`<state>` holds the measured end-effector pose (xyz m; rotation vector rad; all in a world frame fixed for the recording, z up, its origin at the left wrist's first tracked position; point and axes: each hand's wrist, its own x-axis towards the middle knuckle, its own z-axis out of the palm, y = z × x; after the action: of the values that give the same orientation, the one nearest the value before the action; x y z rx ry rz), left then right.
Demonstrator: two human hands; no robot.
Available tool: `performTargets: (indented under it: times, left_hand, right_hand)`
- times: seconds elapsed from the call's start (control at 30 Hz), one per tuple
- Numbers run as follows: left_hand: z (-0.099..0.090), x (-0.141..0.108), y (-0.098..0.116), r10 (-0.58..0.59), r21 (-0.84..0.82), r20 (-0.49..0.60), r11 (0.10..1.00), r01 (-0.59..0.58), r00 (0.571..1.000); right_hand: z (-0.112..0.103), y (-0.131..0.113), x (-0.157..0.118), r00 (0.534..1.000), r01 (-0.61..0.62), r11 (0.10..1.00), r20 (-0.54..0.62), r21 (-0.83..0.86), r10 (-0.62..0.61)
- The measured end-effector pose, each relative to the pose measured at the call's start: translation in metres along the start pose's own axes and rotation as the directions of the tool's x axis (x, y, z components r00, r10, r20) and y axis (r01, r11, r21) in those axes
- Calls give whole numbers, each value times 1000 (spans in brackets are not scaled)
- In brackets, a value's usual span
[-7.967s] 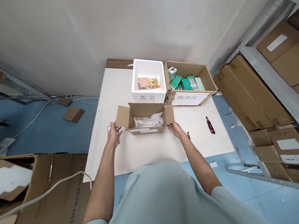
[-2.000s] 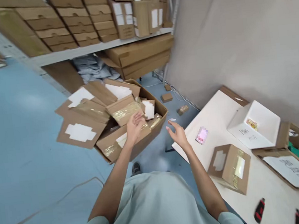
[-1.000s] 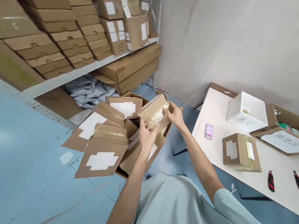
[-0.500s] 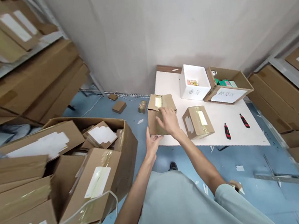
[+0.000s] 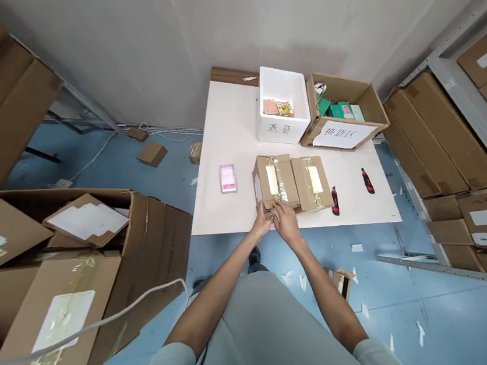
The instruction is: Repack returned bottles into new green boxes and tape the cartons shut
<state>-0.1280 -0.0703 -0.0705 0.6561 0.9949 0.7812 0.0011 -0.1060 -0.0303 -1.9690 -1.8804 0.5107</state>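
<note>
A taped cardboard box [image 5: 284,172] with a yellowish label rests near the front edge of the white table [image 5: 238,133]. My left hand [image 5: 262,221] grips its lower near-left corner. Beside it, my right hand [image 5: 286,223] has its fingers curled on the near edge of the same box; the fingertips are partly hidden. A second taped cardboard box [image 5: 321,188] stands right against the first one. Further right lie two red and black utility knives, the nearer knife [image 5: 335,201] and the farther knife [image 5: 367,181].
At the table's back are a white foam box [image 5: 283,128] and an open cardboard carton [image 5: 375,103] holding green packets. A blurred pink-and-white item [image 5: 228,179] lies left. A large carton [image 5: 157,239] full of boxes stands left. Shelving [image 5: 447,77] is right; paper scraps litter the floor.
The box in my hands has moved rightward, against the second box, and its flaps now look closed. Both hands are now at its near side. My view has shifted right.
</note>
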Motion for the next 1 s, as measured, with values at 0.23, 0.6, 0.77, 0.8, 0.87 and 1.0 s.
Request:
performTargets:
  times: [0.23,0.6,0.77,0.8,0.87,1.0]
  left_hand:
    - [-84,-27,32,13,120,-83,993,-3,996]
    - [-302,-200,106,368,78,-675,898,-434,639]
    - [-393,-313,111,478,294,-842,796,-529,250]
    - [-411,-334,109,487,345,-859,779,-523,160]
    - [-444,-375,103,484,423,-875,763,-489,-3]
    - [-508,-440,78,339,446,-886,813,-375,-317]
  right_hand:
    - [12,-31,22,997,75,992,-23,98,-73]
    - [117,-255,52,783,525,800,204,290,-587]
    - [176,-403,28,585,651,637,262,412,-767]
    - [187,-431,19,546,664,607,272,437,-792]
    - [208,-486,-3,471,683,551,287,479,-834]
    - [248,-577,-50,340,721,454,303,523,-890]
